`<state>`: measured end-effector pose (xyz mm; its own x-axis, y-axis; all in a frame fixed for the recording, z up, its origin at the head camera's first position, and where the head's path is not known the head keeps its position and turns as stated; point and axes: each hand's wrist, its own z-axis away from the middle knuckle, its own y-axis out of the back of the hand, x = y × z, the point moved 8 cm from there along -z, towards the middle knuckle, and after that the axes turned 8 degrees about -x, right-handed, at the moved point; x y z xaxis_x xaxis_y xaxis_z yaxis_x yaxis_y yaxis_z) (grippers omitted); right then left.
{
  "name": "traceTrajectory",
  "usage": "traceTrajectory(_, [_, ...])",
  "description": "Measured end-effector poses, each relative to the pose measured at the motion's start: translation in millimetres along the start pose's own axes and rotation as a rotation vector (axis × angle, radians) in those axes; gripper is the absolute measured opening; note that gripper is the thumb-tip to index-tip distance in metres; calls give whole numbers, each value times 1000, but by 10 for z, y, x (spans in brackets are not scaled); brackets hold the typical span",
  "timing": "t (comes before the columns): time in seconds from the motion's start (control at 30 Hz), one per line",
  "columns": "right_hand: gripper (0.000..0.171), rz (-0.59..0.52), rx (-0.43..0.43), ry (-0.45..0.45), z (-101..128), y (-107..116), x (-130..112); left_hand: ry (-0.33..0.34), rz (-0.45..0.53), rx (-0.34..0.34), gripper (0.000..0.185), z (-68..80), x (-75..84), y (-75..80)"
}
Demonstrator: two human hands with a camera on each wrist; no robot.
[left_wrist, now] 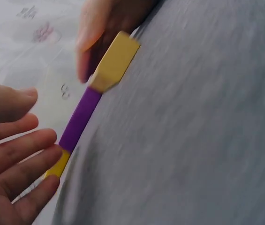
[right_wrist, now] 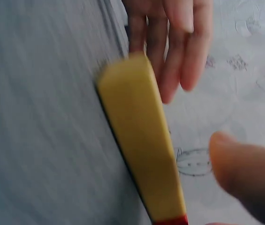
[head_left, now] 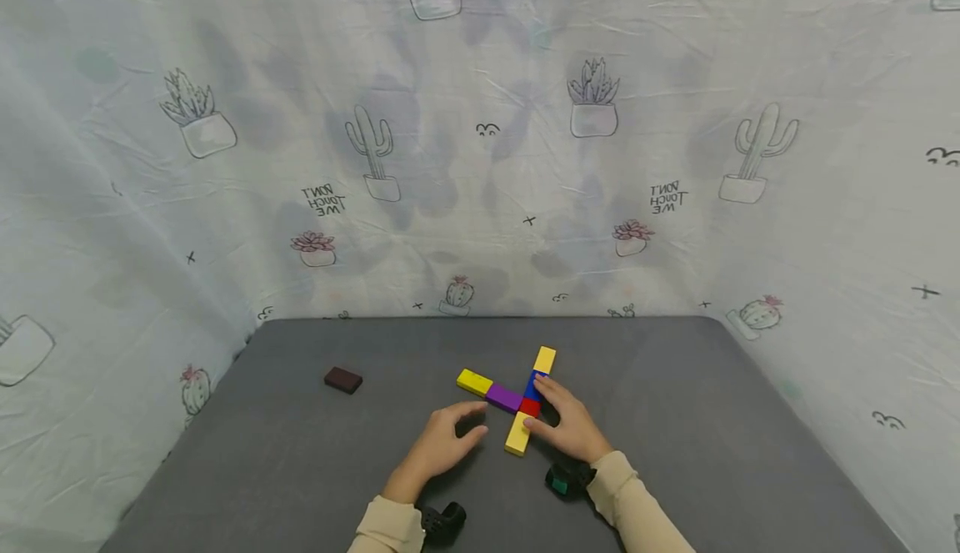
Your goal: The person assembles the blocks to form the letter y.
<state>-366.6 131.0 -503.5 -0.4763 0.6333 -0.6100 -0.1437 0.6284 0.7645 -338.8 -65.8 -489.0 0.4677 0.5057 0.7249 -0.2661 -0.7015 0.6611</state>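
Several flat coloured blocks lie end to end in a branching shape on the table. A bright yellow block and a purple block form the left arm. They meet a red block, with a blue block and a pale yellow block beyond it. Another pale yellow block extends towards the person. My right hand is over the right side, fingertips by the blue block and thumb near the red one; contact is unclear. My left hand hovers beside the purple block, fingers spread, holding nothing.
A dark brown block lies apart at the left of the dark grey table. A pale curtain printed with cacti surrounds the table's back and sides. Black wrist devices sit under both wrists.
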Motion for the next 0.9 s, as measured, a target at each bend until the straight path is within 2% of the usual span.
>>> traceTrajectory(0.2, [77, 50, -61, -12, 9, -90, -66, 21, -16, 162, 38, 99, -125, 280])
traceTrajectory(0.33, [79, 33, -121, -30, 22, -134, -53, 69, -28, 264, 38, 230, -258, 504])
traceTrajectory(0.47, [79, 30, -136, -23, 39, -143, -53, 134, -49, 358, 41, 409, -431, 768])
traceTrajectory(0.67, [78, 48, -122, -19, 41, -144, -31, 238, -79, 436, 44, 683, -707, 1093])
traceTrajectory(0.9, [78, 37, -130, -26, 26, -127, -61, 338, -104, 542, 44, 951, -925, 1377])
